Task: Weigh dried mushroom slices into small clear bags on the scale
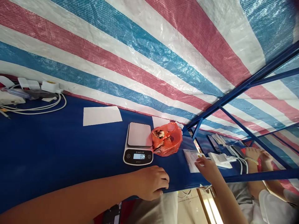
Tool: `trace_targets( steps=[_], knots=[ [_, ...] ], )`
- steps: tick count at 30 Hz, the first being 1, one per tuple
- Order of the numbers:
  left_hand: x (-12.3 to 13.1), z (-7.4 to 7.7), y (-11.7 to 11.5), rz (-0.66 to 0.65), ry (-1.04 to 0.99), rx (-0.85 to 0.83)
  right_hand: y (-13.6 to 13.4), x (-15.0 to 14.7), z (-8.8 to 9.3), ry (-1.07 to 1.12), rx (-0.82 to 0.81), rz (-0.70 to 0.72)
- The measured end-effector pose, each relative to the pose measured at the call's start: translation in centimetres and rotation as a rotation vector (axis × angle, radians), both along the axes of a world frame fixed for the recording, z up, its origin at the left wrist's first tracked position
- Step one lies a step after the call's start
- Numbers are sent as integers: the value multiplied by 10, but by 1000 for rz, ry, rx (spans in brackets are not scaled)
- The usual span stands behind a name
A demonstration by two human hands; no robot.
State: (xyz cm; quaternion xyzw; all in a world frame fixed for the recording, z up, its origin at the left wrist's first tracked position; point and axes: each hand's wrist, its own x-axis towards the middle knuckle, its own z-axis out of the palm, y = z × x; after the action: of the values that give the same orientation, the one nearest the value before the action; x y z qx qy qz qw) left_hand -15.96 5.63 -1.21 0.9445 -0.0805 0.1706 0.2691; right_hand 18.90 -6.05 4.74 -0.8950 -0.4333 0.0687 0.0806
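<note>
— Where are the packets (191, 164)?
— On the surface (70, 149), right of the red bag (174, 140), with the right hand (206, 168) at their right edge, fingers bunched; I can't tell whether it grips one.
— And the left hand (153, 183)?
— Half open, loosely curled, holding nothing visible, near the scale (140, 135).
— Best handling?
— I'd pinch one edge lightly; they look slippery. Keep the left hand off the scale.
</note>
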Motion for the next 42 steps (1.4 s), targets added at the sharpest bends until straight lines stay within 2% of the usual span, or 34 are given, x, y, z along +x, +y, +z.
trace_targets(
  steps=[10,22,27,35,42],
  knots=[
    [1,-2,0,-1,-19,6,-3,0,2,24,-4,-28],
    [2,-4,-1,-10,-14,-49,7,-14,15,-68,-120,-23],
    [1,-3,-1,-17,19,-30,9,-17,18,22,-86,-16],
    [-1,0,0,-17,22,-39,15,-9,21,257,6,-76],
    [-1,-1,-1,-16,-4,-44,18,-18,25,389,100,-143]
  ],
)
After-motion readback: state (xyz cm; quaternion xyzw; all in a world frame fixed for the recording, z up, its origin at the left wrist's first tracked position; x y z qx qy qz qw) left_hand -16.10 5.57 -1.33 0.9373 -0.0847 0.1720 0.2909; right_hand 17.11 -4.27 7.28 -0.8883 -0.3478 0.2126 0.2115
